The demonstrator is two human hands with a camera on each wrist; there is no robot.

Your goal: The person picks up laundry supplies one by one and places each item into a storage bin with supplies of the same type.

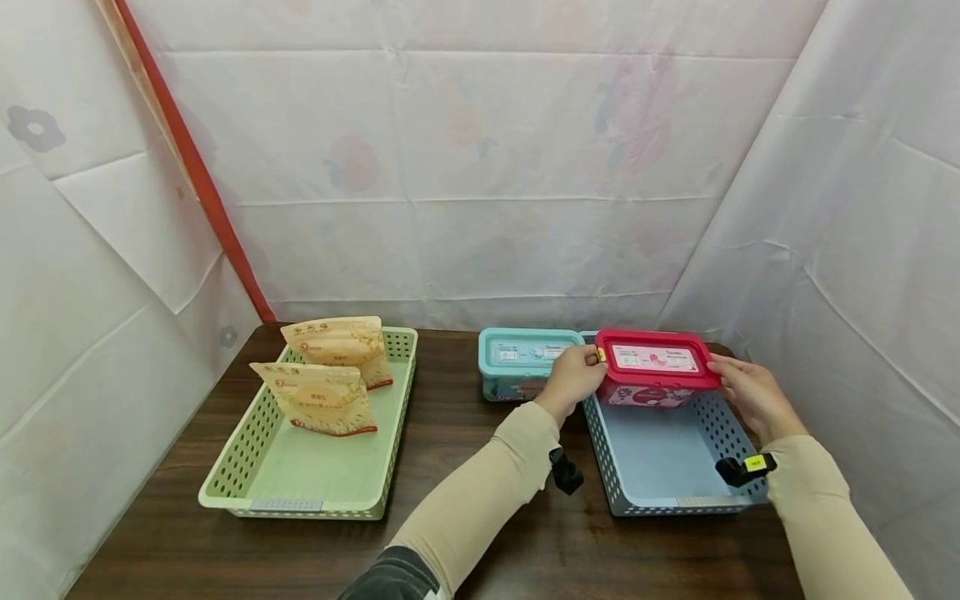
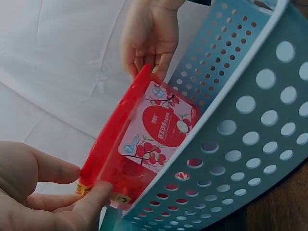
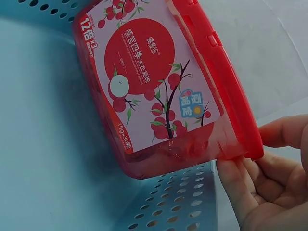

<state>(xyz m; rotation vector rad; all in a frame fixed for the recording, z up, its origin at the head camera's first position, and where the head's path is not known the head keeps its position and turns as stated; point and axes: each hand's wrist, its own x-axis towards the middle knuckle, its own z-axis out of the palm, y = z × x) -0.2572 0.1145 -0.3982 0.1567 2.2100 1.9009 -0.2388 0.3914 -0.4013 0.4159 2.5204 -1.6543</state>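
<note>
A red lidded box of laundry capsules (image 1: 657, 371) is held level at the far end of the blue basket (image 1: 652, 467). My left hand (image 1: 573, 379) pinches the left end of its lid, beside a small yellow tab. At the opposite end, my right hand (image 1: 753, 396) grips the lid's edge between thumb and fingers. In the left wrist view the box (image 2: 159, 125) is partly inside the basket's perforated wall (image 2: 250, 120). The right wrist view shows its printed front (image 3: 154, 72) over the basket floor (image 3: 43, 120); whether its base touches the floor is unclear.
A teal lidded box (image 1: 525, 354) stands on the dark wooden table (image 1: 465, 467), just left of the blue basket. Farther left, a green basket (image 1: 322, 475) contains two yellow pouches, a front one (image 1: 318, 400) and a back one (image 1: 345, 346). White cloth (image 1: 465, 167) hangs behind and at both sides.
</note>
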